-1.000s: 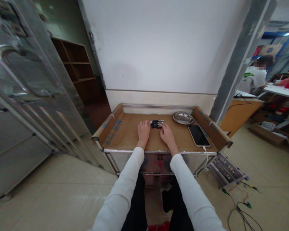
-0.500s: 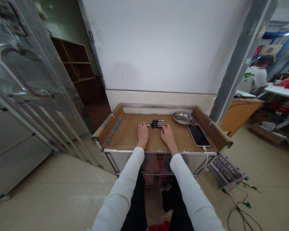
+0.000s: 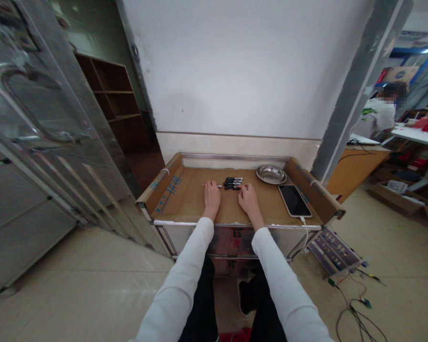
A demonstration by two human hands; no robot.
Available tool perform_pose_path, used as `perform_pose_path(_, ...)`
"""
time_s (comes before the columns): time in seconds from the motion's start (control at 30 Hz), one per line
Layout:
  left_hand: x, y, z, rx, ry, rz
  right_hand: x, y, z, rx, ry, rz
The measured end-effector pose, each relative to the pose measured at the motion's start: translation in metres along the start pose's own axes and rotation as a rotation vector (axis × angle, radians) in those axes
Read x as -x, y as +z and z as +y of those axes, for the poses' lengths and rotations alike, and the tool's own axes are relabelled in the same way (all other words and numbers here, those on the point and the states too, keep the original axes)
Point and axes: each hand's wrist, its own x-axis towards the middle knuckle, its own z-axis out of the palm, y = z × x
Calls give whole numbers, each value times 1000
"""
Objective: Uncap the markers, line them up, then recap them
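Several black-and-white marker pens lie side by side on the brown cardboard lining of a shallow cart top. To their left, my left hand rests on the cardboard with curled fingers. A pale, pen-like end sticks out by its thumb; most of it is hidden under the hand. My right hand is at the right end of the row, its fingers closed at the end of the nearest marker pen. The fingertips are small and partly covered here.
A round metal dish sits at the back right of the cart. In front of it lies a phone with a white cable hanging over the edge. Raised cardboard sides bound the cart. A person sits far right.
Both hands and the marker pens stay in nearly the same places. The view shifts only slightly.
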Motion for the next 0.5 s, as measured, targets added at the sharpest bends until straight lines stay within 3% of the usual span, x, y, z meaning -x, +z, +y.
perform_pose_path(0.5,1,-1,0,49,-30,62,0,2,1,21,1,9)
